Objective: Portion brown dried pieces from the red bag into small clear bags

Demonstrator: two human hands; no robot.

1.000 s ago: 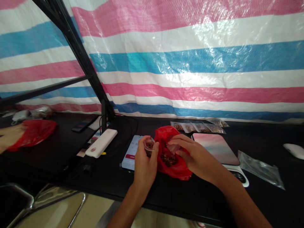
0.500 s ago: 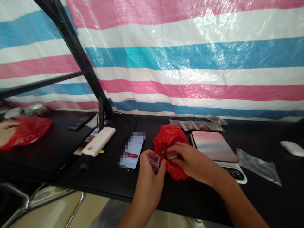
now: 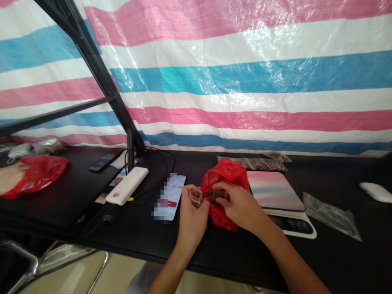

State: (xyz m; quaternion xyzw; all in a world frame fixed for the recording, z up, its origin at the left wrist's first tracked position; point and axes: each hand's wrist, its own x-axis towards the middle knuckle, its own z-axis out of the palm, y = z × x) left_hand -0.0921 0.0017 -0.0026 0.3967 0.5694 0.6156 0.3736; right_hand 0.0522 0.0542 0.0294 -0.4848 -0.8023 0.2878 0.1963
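Observation:
A red plastic bag (image 3: 226, 176) with brown bits inside sits on the black table (image 3: 232, 253). My left hand (image 3: 192, 218) is closed on a small clear pouch (image 3: 195, 196) held at the bag's left side. My right hand (image 3: 240, 206) reaches into the bag's mouth, its fingers pinched together around something I cannot make out. Both hands touch the red bag.
A scale (image 3: 280, 196) lies right of the bag, filled small pouches (image 3: 260, 163) behind it, empty clear bags (image 3: 332, 214) and a white mouse (image 3: 376, 192) further right. A phone (image 3: 171, 196) and white power bank (image 3: 127, 185) lie left. Another person's hand (image 3: 9, 181) holds a red bag (image 3: 41, 173).
My hands and the red bag have stayed close together, with the left hand lifting the clear pouch slightly toward the bag's mouth. The view shifted a little.

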